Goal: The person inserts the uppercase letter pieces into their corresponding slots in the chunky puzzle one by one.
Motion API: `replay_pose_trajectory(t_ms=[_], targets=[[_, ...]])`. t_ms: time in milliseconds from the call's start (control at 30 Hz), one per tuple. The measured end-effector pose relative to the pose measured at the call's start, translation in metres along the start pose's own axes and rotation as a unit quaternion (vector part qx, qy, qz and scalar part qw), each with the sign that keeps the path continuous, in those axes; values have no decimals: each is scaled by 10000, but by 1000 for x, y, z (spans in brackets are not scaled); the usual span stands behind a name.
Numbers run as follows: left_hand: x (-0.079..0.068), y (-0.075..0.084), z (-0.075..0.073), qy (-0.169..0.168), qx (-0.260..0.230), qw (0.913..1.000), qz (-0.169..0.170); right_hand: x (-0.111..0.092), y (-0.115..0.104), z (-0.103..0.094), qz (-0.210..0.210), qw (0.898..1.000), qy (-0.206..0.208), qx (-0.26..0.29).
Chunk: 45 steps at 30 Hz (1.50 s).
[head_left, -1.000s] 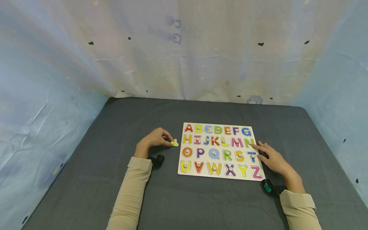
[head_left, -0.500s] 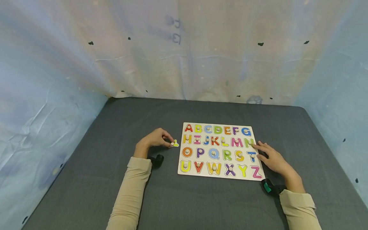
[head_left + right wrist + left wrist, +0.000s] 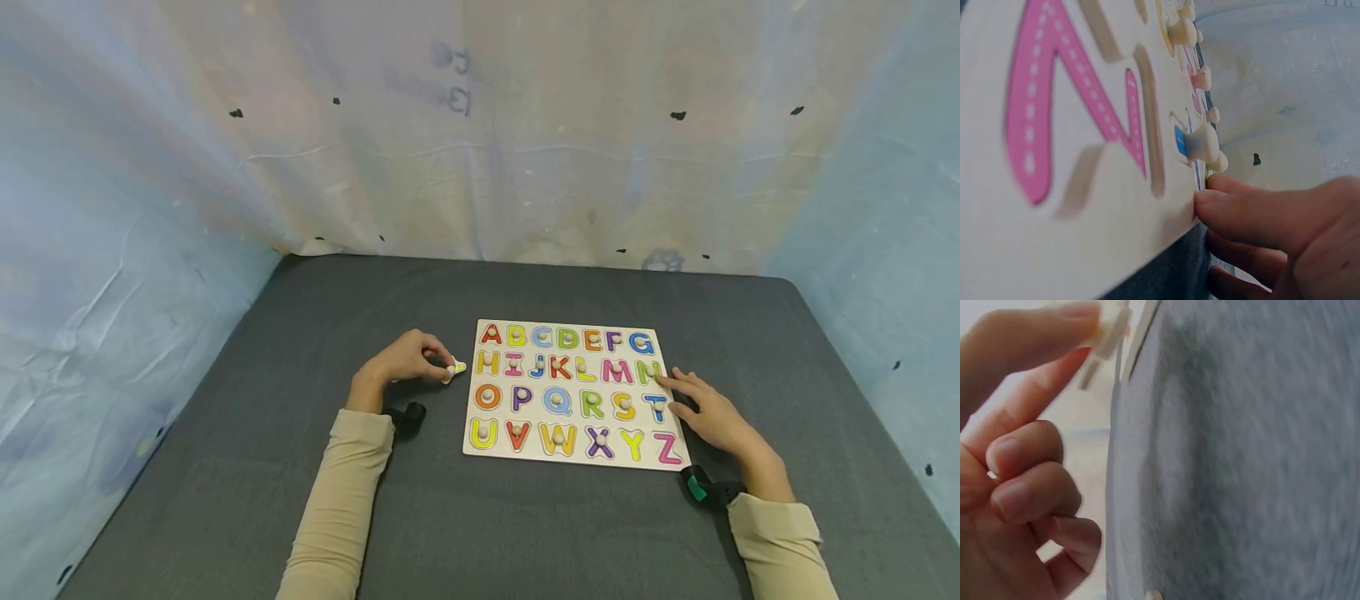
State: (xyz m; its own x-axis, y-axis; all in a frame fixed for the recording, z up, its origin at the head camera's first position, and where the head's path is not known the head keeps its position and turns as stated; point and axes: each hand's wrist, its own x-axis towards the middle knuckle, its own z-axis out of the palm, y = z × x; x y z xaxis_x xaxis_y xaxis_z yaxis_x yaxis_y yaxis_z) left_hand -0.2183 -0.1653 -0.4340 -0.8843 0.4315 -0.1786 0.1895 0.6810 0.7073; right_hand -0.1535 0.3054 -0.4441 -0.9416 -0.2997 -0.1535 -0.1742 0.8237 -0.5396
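My left hand pinches a small yellow letter puzzle piece between thumb and index finger, just left of the board. In the left wrist view the piece is tilted, and the other fingers curl toward the palm. The wooden alphabet puzzle board lies flat on the table, its letters in four rows. Most carry round knobs; the Y recess and Z recess show none. At the board's right edge rests my right hand, index fingertip by the N piece, thumb near the T piece.
A dark grey cloth covers the table. Pale sheeting hangs behind and along both sides. Each wrist wears a black camera mount, the right one close to the board's near right corner. A small pale knob shows low in the left wrist view.
The yellow piece has turned in my left fingers and now tilts upward, with the hand slightly higher. My right hand and the board have stayed in place.
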Motion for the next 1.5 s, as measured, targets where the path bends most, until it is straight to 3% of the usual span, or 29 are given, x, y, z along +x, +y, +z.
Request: replay_pose_trajectory(t_ms=[467,800,1300,1500], targets=[[6,24,13,702,-410,9922,942,1,0,-1,-42,10000,28,-28],[16,44,37,1004,-415,9890,1004,-1,-1,0,-61,10000,65,10],[20,85,71,736,-847,9859,1242,-1,-2,-1,-50,10000,68,-11],[19,106,93,693,-894,9873,1113,-1,-3,-1,-6,10000,40,23]])
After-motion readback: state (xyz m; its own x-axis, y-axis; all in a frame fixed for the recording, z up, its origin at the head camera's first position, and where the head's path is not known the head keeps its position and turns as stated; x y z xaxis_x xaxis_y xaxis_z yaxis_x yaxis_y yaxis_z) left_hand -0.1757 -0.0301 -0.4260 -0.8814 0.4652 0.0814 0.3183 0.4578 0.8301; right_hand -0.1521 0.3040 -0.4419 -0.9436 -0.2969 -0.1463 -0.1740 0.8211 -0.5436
